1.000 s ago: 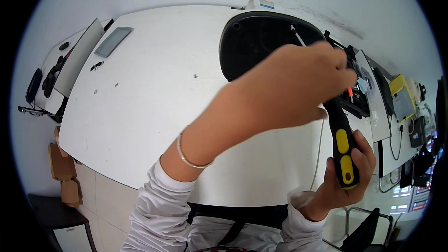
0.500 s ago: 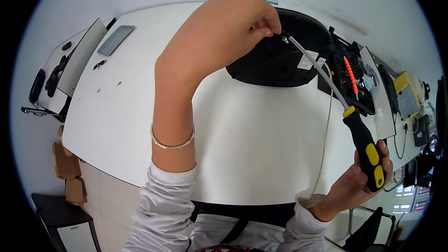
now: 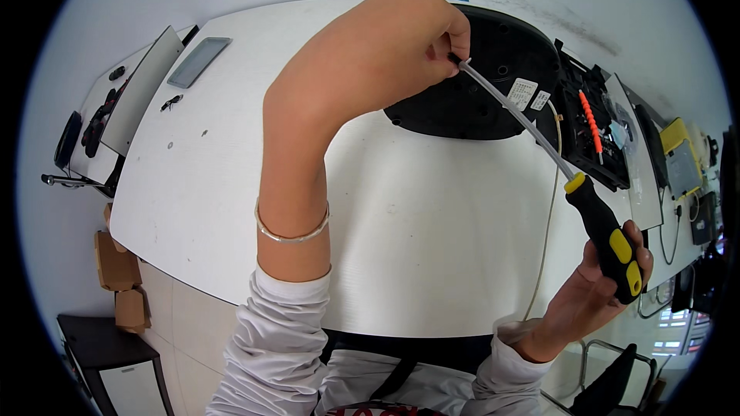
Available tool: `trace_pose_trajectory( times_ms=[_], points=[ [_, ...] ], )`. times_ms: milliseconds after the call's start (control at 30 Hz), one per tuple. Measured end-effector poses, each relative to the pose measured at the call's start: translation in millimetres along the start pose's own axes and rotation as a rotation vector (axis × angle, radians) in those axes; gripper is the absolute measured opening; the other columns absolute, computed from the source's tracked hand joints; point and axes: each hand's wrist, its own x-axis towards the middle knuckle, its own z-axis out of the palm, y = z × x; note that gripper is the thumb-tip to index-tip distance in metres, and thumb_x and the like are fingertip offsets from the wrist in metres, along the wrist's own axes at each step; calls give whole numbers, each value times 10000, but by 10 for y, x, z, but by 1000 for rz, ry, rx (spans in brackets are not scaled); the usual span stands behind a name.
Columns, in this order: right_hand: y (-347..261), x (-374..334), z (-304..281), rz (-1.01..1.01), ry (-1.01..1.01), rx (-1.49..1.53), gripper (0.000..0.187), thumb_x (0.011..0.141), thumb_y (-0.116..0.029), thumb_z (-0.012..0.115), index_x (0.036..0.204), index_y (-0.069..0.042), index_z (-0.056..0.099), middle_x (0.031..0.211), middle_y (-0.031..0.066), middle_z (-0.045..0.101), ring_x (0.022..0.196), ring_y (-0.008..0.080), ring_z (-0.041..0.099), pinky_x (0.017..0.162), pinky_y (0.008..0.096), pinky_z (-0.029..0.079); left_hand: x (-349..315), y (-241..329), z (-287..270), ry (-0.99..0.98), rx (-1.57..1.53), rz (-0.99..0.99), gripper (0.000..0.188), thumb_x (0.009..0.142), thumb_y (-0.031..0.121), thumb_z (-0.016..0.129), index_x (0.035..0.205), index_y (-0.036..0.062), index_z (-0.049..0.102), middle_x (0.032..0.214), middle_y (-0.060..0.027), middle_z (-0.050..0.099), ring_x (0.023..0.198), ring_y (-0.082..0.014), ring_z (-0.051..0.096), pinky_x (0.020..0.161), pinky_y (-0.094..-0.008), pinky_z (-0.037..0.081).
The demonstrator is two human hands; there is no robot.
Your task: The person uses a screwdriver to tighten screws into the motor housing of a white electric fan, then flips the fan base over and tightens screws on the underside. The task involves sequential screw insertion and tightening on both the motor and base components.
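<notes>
My right hand (image 3: 590, 285) grips the black and yellow handle of a long screwdriver (image 3: 524, 119). Its steel shaft slants up and leftward to a dark tip. There my left hand (image 3: 393, 50) has its thumb and fingers pinched at the tip. A small silver piece, like a screw, shows beside the tip, partly hidden by the fingers. Behind the hand and shaft lies a black rounded plastic shell (image 3: 493, 127) with holes and white labels. My left hand and wrist hover over the table, covering the shell's left part.
A white table (image 3: 432, 246) spreads below. An open black tool case (image 3: 597, 158) with an orange twisted-shaft tool (image 3: 591, 123) stands right of the shell. A pale cable (image 3: 549, 216) runs to the front edge. Further left lie a grey tray (image 3: 199, 62) and a small black cord (image 3: 171, 102).
My left fingers have closed in around the screwdriver's tip, which was free just before. The tip has shifted slightly left, and the whole view has moved a little.
</notes>
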Motion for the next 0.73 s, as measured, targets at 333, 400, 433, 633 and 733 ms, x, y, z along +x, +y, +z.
trace_pose_trajectory(
  times_ms=[333,400,433,633,733],
  points=[
    [53,32,38,34,28,125,520,701,-348,734,1111,-128,500,1154,144,520,1052,251,557,742,287,577,6,-10,33,-50,-18,-1,87,728,-20,644,814,-13,634,764,-102,643,753,-188,636,752,-280,505],
    [62,34,33,37,34,115,522,703,-344,733,1114,-124,497,1161,149,514,1037,254,567,741,286,578,21,-16,62,-74,-63,14,89,726,-17,651,814,-8,635,768,-96,642,753,-188,635,739,-278,505],
    [65,33,34,41,34,113,523,704,-343,732,1116,-122,496,1164,151,511,1030,255,571,741,285,579,18,-2,61,-92,-69,7,90,725,-13,655,813,-7,634,767,-97,641,749,-189,634,730,-276,504],
    [100,42,41,77,47,167,522,726,-303,736,1138,-107,483,1174,159,503,997,257,597,731,269,581,33,25,73,-95,-16,13,91,726,4,669,806,-6,628,760,-102,633,739,-191,631,697,-267,498],
    [148,42,-3,86,18,199,514,740,-284,728,1148,-100,475,1182,159,498,1005,264,595,725,269,583,39,18,78,-107,-10,7,87,729,5,667,805,-9,627,759,-107,632,739,-190,631,696,-268,498]
  ],
)
